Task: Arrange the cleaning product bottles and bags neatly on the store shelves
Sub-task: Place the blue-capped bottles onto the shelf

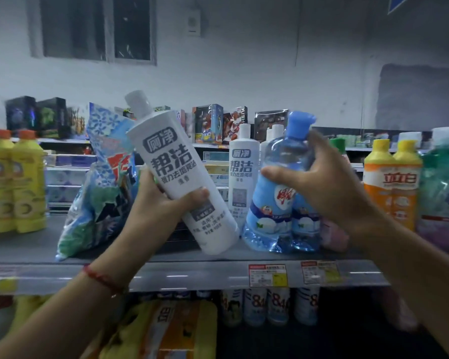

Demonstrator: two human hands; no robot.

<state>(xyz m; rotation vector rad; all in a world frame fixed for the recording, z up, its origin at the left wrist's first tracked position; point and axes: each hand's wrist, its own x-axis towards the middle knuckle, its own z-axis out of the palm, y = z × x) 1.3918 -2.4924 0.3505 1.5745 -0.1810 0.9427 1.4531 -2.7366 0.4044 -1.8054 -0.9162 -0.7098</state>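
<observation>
1. white bottle (178, 174) at centre of view, tilted with its cap toward 11 o'clock and its base low over the shelf (31, 244) front edge. left hand (163, 206) grasps it round the lower body, thumb across the label.
2. blue bottle (283, 187) at 3 o'clock of the white one, standing on the shelf and leaning slightly. right hand (324, 182) curls round its shoulder from the right, thumb on the front; the grip looks like a steadying hold.
3. a matching white bottle (243, 172) stands upright between the two, further back; detergent bag (104, 182) slumps at 9 o'clock of the held bottle.
4. judgement: step in hand is seating the white bottle upright beside its match. bring the base down flat first, rotate the label forward, keep the blue bottle steadied so it does not tip.
5. outward: yellow bottles (16, 182) at far 9 o'clock, orange bottles (392, 182) at far 3 o'clock.
6. hard to make out: motion blur over labels; price tags (267, 275) unreadable; lower shelf stock dim and cut off; what stands behind the blue bottle is hidden.
</observation>
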